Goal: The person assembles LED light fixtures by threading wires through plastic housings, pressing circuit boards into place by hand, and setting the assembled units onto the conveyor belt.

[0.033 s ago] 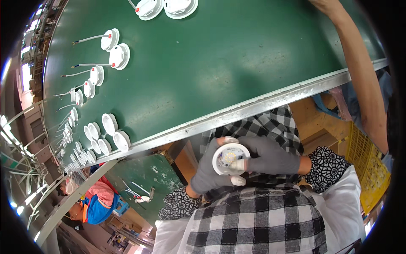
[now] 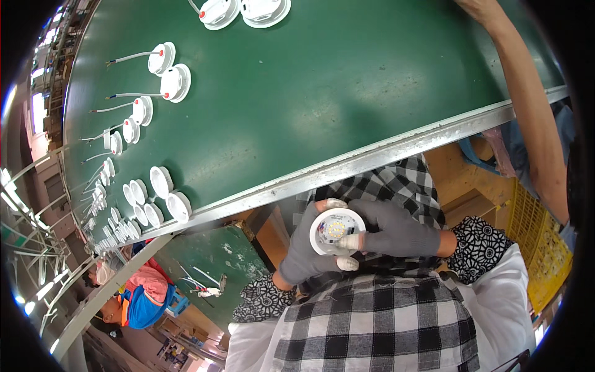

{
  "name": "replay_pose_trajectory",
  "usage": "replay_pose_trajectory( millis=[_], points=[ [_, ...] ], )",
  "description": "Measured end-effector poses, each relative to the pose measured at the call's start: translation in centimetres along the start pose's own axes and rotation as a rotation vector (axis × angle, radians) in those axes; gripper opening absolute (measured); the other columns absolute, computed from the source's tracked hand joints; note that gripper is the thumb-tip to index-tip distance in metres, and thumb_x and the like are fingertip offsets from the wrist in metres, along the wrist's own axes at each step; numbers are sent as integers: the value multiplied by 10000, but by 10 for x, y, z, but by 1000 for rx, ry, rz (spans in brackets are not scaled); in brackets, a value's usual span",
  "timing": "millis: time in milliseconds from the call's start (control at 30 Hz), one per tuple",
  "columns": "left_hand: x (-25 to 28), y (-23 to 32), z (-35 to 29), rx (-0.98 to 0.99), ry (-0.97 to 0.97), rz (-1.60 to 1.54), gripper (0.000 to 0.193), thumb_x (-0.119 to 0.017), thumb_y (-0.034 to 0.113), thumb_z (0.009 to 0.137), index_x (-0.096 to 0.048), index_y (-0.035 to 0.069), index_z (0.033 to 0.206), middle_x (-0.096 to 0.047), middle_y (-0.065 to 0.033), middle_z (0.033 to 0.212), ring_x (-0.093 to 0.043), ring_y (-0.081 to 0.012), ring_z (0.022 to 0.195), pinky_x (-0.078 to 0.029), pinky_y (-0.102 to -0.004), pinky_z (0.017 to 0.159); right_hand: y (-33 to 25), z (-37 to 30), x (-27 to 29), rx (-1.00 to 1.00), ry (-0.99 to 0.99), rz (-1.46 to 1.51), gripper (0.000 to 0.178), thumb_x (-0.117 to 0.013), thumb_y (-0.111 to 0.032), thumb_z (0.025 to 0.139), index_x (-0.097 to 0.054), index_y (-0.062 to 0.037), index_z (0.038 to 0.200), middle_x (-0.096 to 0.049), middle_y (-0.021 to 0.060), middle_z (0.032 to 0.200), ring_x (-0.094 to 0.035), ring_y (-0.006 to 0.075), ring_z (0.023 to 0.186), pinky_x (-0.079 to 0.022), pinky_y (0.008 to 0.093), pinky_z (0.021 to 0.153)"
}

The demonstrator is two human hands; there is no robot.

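Above my lap, just below the bench edge, I hold a round white LED downlight (image 2: 335, 229) with its ring of small yellow LEDs facing up. My left hand (image 2: 302, 251), in a grey glove with whitish covered fingertips, is wrapped round its left and lower rim. From the right comes my right hand (image 2: 396, 229), gloved alike, with a covered fingertip pressed inside the rim at the lower right of the LED board. Its other fingers are partly hidden behind the lamp.
On the green bench (image 2: 297, 80) stand several white lamp housings with wires (image 2: 175, 83) and white ring-shaped cups (image 2: 178, 206). A metal edge (image 2: 347, 162) runs before me. Another person's bare arm (image 2: 527, 93) reaches over at right, near a yellow crate (image 2: 539, 248). Another person (image 2: 145, 297) sits at lower left.
The lamp has shifted very slightly up and left in my hands, and its LEDs show more clearly. Both hands keep their grip.
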State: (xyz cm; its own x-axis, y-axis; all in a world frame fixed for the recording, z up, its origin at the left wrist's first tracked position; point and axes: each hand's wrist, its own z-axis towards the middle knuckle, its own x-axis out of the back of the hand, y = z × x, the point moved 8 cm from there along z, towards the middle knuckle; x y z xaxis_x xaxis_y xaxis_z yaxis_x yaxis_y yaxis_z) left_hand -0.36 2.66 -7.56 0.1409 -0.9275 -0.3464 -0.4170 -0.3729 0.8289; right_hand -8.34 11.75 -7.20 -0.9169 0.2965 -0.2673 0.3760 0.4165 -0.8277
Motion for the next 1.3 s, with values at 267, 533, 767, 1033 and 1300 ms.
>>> replay_pose_trajectory(
  millis=[267, 533, 767, 1033, 1300],
  points=[
    [-2, 0, -7, -26, 68, 66, 1011, -939, 192, 526, -327, 43, 1317, -505, -77, 1185, -529, -165, 1100, -444, -330, 958, -11, -4, 1, 112, 97, -62, 329, -613, -235, 822, -580, 14, 1035, -636, 136, 827, -628, 191, 748, -488, 325, 700],
    [-8, -5, -9, 11, 107, 56, 985, -933, 222, 542, -341, 44, 1310, -520, -82, 1189, -537, -167, 1102, -451, -314, 955, -4, -2, 3, 66, 157, -15, 314, -608, -259, 846, -643, -13, 1038, -675, 152, 849, -661, 186, 777, -499, 310, 710],
    [-13, 0, 0, -50, 68, 381, 921, -919, 303, 564, -406, 31, 1280, -580, -102, 1134, -597, -201, 1037, -494, -330, 901, -5, 1, 7, 70, 186, 3, 341, -627, -259, 843, -677, -58, 1114, -710, 119, 956, -680, 145, 853, -519, 269, 746],
    [-21, 13, 10, -53, -15, 71, 849, -902, 226, 605, -411, 29, 1269, -582, -103, 1153, -614, -192, 1033, -509, -325, 901, -9, 4, 15, -48, 37, -149, 356, -623, -296, 840, -679, -55, 1096, -713, 99, 898, -676, 156, 745, -523, 273, 705],
    [-34, 129, -1, -647, 206, 1010, 1005, -825, 621, 535, -424, 34, 1245, -511, -147, 1061, -526, -287, 980, -433, -408, 859, -73, -19, 56, -17, 38, 78, 340, -698, -285, 804, -637, -25, 1015, -679, 90, 897, -648, 151, 694, -522, 306, 582]
  ],
)
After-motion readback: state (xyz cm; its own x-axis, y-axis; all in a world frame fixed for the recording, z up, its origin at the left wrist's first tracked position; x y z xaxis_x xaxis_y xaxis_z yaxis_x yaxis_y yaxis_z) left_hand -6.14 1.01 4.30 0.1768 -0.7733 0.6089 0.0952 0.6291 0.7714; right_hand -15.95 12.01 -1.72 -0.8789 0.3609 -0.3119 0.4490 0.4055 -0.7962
